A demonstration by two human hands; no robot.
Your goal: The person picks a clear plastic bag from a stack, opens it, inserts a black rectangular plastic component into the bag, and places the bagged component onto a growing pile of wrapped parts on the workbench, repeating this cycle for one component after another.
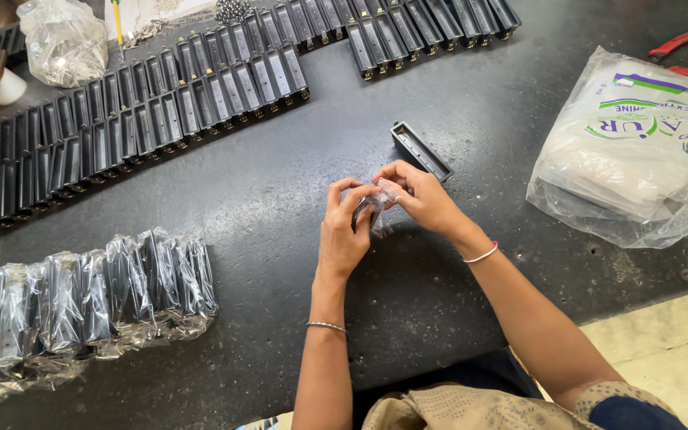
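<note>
My left hand [342, 231] and my right hand [422, 197] meet over the middle of the dark stone table [280, 183]. Between their fingertips they pinch a small black part in a clear plastic sleeve [372, 205]. Just beyond my right hand lies a bare black rectangular tray-shaped part [420, 150], loose on the table. Thin bangles sit on both wrists.
Long rows of bare black parts [137, 119] run across the back and left. A row of several wrapped parts [81, 302] lies at the near left. A white filled plastic bag [631, 147] sits right, red-handled pliers [682, 54] behind it. A clear bag [65, 40] is far left.
</note>
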